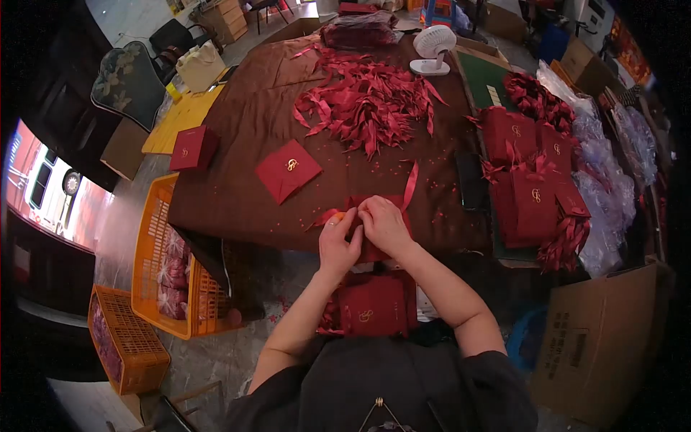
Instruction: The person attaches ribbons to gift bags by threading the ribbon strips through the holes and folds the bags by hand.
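Both hands meet over a red card piece (394, 200) at the near edge of the brown-covered table. My left hand (340, 241) wears a ring, and its fingers are bent beside a small orange item (340, 215). My right hand (384, 226) touches it at the fingertips, fingers pressed together on something too small to make out. A red ribbon (410, 184) sticks up behind the right hand, and another ribbon end lies left of the left hand. Further left lies a flat red card (288, 171) with a gold emblem. More red pieces (371, 306) rest below the hands, at my lap.
A heap of red ribbons (369, 101) covers the table's back middle, near a white fan (434, 50). Stacked red bags (531, 205) stand right, beside a dark phone-like object (472, 181). A red box (193, 148) sits left. Orange crates (147, 252) and a cardboard box (601, 342) flank the table.
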The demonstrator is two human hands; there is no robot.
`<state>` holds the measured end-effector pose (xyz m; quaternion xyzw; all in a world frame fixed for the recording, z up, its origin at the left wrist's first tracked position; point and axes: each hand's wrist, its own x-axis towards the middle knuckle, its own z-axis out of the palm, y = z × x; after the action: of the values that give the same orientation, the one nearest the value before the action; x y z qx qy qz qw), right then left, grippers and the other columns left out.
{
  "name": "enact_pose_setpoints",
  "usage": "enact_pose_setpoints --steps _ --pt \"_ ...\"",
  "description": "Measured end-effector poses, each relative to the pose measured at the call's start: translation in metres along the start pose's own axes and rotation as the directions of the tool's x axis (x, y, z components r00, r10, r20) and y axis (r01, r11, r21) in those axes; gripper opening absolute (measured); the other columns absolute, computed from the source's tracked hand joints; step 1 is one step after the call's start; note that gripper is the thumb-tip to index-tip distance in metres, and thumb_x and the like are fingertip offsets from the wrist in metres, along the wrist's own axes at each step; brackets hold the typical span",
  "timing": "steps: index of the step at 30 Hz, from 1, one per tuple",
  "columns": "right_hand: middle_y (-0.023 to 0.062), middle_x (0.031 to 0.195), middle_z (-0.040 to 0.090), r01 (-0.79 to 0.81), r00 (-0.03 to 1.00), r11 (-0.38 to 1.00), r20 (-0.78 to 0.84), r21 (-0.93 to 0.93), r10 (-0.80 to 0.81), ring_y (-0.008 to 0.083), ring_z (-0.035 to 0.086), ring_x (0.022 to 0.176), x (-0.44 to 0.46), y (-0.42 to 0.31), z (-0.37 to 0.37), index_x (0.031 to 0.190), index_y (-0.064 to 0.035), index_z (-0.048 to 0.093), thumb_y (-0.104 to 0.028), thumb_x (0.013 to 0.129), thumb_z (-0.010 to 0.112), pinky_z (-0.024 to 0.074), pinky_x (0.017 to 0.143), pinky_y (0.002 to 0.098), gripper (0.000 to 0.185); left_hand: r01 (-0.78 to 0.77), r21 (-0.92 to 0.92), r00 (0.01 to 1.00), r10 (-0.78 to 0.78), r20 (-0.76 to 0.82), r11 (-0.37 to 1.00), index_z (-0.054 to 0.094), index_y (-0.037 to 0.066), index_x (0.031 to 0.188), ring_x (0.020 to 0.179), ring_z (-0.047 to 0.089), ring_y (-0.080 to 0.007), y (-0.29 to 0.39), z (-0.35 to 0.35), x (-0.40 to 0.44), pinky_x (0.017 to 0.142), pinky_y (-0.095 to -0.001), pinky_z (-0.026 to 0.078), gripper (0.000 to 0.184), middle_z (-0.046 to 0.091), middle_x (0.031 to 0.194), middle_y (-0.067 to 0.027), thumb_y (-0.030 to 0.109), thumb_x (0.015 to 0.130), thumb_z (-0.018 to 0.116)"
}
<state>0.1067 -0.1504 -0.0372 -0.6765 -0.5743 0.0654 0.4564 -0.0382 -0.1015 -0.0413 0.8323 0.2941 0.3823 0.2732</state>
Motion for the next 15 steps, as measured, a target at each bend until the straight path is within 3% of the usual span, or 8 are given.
enact_pose_setpoints --steps 2,4,5,6,8,10,13,15 --pt "0.0143 0.090 0.065 0.015 1.000 1.000 -0.017 0.013 -0.015 0.0355 0.063 0.090 0.003 0.002 -0.007 0.091 -0.0026 0.064 -0.011 0.087 0.066 0.0505 0.079 0.0456 0.009 0.015 -0.039 1.000 -0.015 0.007 0.999 0.065 -0.001 0.126 0.105 0.065 -0.0333 -0.010 0.000 0.002 0.090 -0.0372 0.051 0.038 0.067 0.112 -0.0203 0.007 0.089 0.067" --pt "0.0111 0.088 0.066 0.025 0.999 0.999 -0.041 -0.041 -0.026 0.0318 0.065 0.088 0.006 0.001 -0.014 0.090 -0.0046 0.068 -0.017 0.085 0.072 0.0515 0.076 0.0419 0.014 0.113 -0.326 0.992 -0.085 0.098 0.938 0.069 0.000 0.118 0.098 0.068 -0.0324 -0.031 0.000 0.011 0.088 -0.0386 0.053 0.032 0.068 0.108 -0.0177 0.007 0.086 0.068" --pt "0.0111 0.088 0.066 0.023 0.999 0.999 -0.039 -0.040 -0.024 0.0318 0.065 0.088 0.006 0.001 -0.015 0.090 -0.0046 0.068 -0.017 0.085 0.072 0.0515 0.076 0.0419 0.014 0.209 -0.364 0.972 -0.153 0.178 0.908 0.071 0.000 0.116 0.094 0.069 -0.0295 -0.041 0.002 0.014 0.085 -0.0360 0.054 0.029 0.069 0.106 -0.0166 0.006 0.087 0.067" --pt "0.0102 0.088 0.066 -0.056 0.998 0.998 -0.030 -0.029 0.055 0.0306 0.066 0.088 0.005 0.001 -0.016 0.088 -0.0056 0.069 -0.019 0.084 0.074 0.0516 0.076 0.0412 0.015 0.212 -0.364 0.971 -0.155 0.180 0.907 0.071 0.000 0.116 0.094 0.069 -0.0295 -0.036 0.000 0.019 0.085 -0.0360 0.054 0.029 0.069 0.106 -0.0166 0.006 0.087 0.067" --pt "0.0085 0.086 0.065 -0.185 0.983 0.983 0.004 -0.016 0.185 0.0283 0.065 0.086 0.004 0.004 -0.013 0.085 -0.0077 0.074 -0.025 0.082 0.077 0.0513 0.074 0.0398 0.017 0.254 -0.151 0.956 -0.224 0.191 0.955 0.072 0.004 0.114 0.092 0.070 -0.0287 -0.025 -0.005 0.029 0.083 -0.0355 0.055 0.029 0.068 0.105 -0.0156 0.008 0.086 0.070" --pt "0.0079 0.088 0.064 -0.161 0.987 0.985 -0.014 -0.066 0.160 0.0288 0.063 0.089 0.004 0.009 -0.006 0.086 -0.0082 0.074 -0.026 0.081 0.077 0.0501 0.076 0.0419 0.019 0.279 -0.132 0.950 -0.253 0.184 0.951 0.073 0.005 0.110 0.092 0.069 -0.0295 -0.029 0.005 0.030 0.083 -0.0359 0.055 0.027 0.066 0.102 -0.0144 0.008 0.083 0.072" --pt "0.0059 0.093 0.063 -0.107 0.994 0.980 0.011 -0.169 0.110 0.0278 0.059 0.095 0.004 0.011 -0.008 0.090 -0.0097 0.076 -0.029 0.081 0.077 0.0476 0.082 0.0433 0.022 0.221 0.006 0.968 -0.220 0.121 0.975 0.074 0.006 0.102 0.095 0.066 -0.0310 -0.027 0.010 0.031 0.082 -0.0391 0.054 0.022 0.063 0.103 -0.0129 0.009 0.080 0.074" --pt "0.0045 0.095 0.062 -0.070 0.995 0.974 0.050 -0.217 0.083 0.0263 0.058 0.098 0.004 0.013 -0.012 0.094 -0.0109 0.076 -0.031 0.081 0.077 0.0462 0.085 0.0426 0.024 0.067 0.195 0.994 -0.083 0.075 0.978 0.073 0.003 0.102 0.096 0.062 -0.0337 -0.024 0.006 0.033 0.082 -0.0415 0.053 0.021 0.060 0.106 -0.0150 0.008 0.081 0.073"
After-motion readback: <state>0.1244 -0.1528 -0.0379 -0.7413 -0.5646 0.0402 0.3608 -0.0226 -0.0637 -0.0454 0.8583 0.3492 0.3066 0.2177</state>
